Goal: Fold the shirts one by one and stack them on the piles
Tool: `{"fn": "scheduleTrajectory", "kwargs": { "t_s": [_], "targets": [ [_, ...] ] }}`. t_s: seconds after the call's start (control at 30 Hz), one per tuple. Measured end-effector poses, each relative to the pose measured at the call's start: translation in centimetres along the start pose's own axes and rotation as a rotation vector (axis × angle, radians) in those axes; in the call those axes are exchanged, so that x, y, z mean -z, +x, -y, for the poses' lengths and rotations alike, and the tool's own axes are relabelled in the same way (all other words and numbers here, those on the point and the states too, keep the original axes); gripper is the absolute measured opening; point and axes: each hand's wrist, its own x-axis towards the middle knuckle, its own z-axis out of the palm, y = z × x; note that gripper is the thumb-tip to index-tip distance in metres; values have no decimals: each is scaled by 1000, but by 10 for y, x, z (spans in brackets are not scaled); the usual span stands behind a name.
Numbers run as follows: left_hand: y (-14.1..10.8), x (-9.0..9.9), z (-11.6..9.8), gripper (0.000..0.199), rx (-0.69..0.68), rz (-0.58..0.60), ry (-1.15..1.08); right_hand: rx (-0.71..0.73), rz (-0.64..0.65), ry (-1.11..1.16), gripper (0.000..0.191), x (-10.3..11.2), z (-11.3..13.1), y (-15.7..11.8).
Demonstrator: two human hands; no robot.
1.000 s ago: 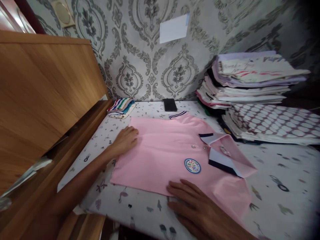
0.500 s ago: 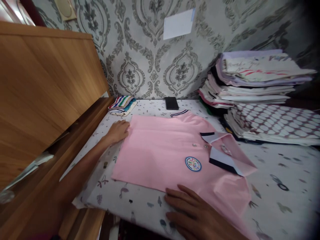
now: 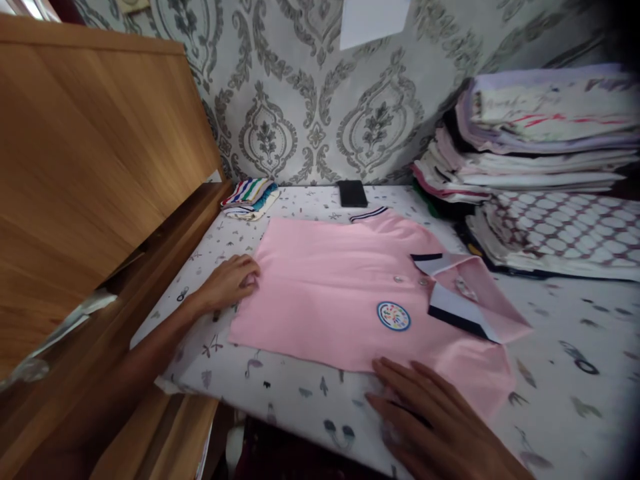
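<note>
A pink polo shirt (image 3: 320, 287) lies spread out on its side, its collar (image 3: 457, 313) to the right and its hem to the left. The collar is pale with dark edging, and a round badge (image 3: 393, 316) sits on the chest. At the middle of the hem, my left hand (image 3: 230, 283) has its fingers curled in, pinching a little of the cloth. My right hand (image 3: 430, 413) rests palm down at the shirt's near edge, fingers stretched and apart, fingertips touching the cloth. Part of the near sleeve is hidden behind it.
A patterned white sheet (image 3: 295, 393) covers the surface beneath. Small folded clothes (image 3: 250, 199) and a black flat object (image 3: 353, 193) lie near the wall. A tall pile of folded clothes (image 3: 545, 160) stands at the back right. A wooden panel (image 3: 100, 147) borders the left.
My left hand has slid along the hem toward me, and its fingers have curled onto the cloth. My right hand has moved right along the near edge. The view has shifted slightly.
</note>
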Motion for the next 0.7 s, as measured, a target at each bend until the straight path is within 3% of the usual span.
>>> {"fn": "scheduleTrajectory", "kwargs": {
  "t_s": [0.13, 0.27, 0.33, 0.47, 0.7],
  "targets": [
    [-20, 3, -19, 18, 26, -76, -66, -36, -73, -68, 46, 5, 6, -8],
    [-48, 8, -54, 17, -176, 124, -176, -206, -92, -154, 39, 12, 17, -17],
    [-61, 8, -60, 18, -270, 154, -147, -280, -101, -163, 32, 15, 22, -21],
    [-79, -3, -44, 27, -275, 92, 3, -378, -116, -97, 16, 23, 28, -23],
    [-94, -25, -9, 35, -203, 87, 148, -457, -107, 132, 16, 39, 29, -24]
  ]
}}
